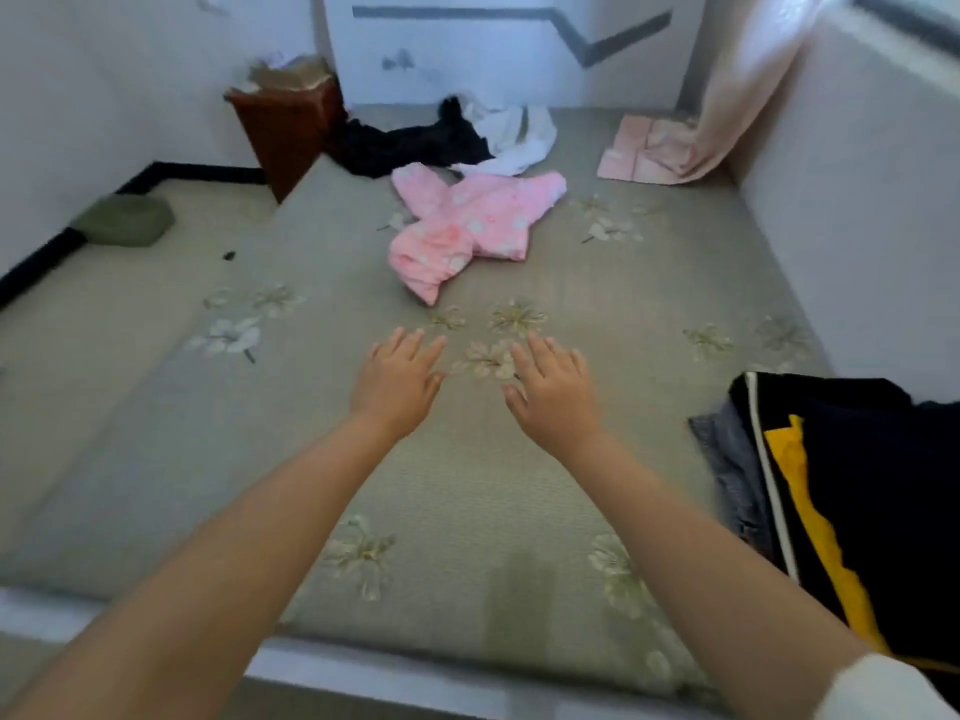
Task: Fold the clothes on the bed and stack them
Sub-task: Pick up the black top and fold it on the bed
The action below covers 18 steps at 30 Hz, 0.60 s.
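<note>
A crumpled pink garment with white spots (467, 226) lies unfolded on the grey-green flowered bed (519, 485), beyond my hands. Behind it, near the far wall, a black garment (410, 145) and a white garment (514, 135) lie in a loose heap. At the right edge sits a stack of folded clothes: a black piece with yellow and white stripes (857, 491) on top of a grey piece (727, 459). My left hand (397, 381) and my right hand (553, 392) reach out over the bed side by side, palms down, fingers straight, holding nothing.
A folded pale pink cloth (644, 148) lies at the far right under a hanging pink curtain (748, 80). A brown bin (285, 122) stands at the bed's far left corner. A green cushion (124, 220) lies on the floor at left. Walls close in on the right side.
</note>
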Each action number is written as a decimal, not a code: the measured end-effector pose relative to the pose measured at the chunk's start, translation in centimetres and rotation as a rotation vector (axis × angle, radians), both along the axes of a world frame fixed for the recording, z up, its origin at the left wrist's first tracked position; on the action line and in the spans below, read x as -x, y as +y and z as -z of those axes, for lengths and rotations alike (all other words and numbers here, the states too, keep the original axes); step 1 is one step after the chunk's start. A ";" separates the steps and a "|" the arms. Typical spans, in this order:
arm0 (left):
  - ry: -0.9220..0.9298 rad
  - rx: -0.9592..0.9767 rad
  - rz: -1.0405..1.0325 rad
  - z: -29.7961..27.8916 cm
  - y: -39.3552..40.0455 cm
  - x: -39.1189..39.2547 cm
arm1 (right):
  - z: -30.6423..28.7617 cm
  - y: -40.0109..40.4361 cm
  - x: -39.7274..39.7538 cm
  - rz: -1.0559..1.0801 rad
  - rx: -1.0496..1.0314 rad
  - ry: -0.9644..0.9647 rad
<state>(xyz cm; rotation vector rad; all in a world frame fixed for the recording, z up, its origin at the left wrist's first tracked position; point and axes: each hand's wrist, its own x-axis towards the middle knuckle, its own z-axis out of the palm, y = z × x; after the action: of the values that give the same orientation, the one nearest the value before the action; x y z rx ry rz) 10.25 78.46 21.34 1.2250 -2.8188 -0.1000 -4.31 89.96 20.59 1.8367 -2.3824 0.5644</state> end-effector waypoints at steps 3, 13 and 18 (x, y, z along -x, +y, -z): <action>0.006 0.048 -0.162 -2.6 -2.2 -11.1 | -2.0 -5.7 -9.9 -0.155 -0.029 -0.018; -0.067 0.187 -0.605 -6.0 -5.5 -37.4 | -4.3 -17.8 -37.0 -0.524 -0.027 0.046; -0.097 0.133 -0.783 -5.3 -9.9 -49.4 | -4.6 -25.1 -48.2 -0.717 -0.085 0.136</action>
<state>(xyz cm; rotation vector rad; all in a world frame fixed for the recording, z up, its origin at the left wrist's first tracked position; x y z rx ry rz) 59.67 68.55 26.60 2.2114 -2.1504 0.1886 43.90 64.81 25.14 2.6580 -1.6363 0.3574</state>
